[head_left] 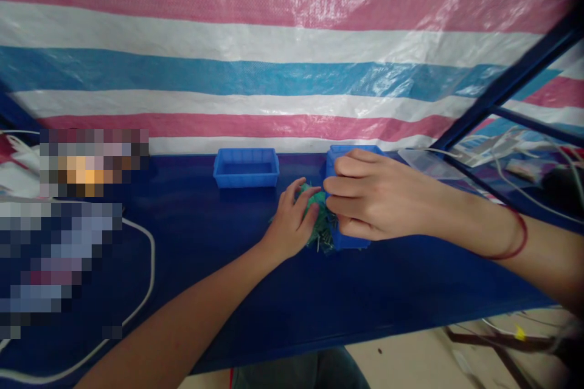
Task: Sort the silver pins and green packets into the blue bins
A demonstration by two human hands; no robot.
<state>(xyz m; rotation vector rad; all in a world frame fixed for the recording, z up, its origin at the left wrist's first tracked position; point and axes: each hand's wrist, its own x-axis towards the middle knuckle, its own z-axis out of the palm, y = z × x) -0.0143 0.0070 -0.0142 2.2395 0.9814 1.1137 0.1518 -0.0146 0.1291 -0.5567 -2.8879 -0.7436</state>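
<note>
My left hand [292, 220] rests on a pile of small green parts with thin metal leads [322, 228], its fingers curled over them. My right hand [365, 197] is wrapped round the near side of a blue plastic bin [351, 155], which looks tipped toward the pile. Most of that bin is hidden behind the hand. A red band circles my right wrist. Another blue plastic bin [246, 168] stands upright to the left, apart from both hands.
A dark blue table [274, 304] carries everything. A white cable [148, 267] loops across its left side. Striped plastic sheeting [274, 73] hangs behind. A dark metal frame [502, 91] and more cables sit at the right.
</note>
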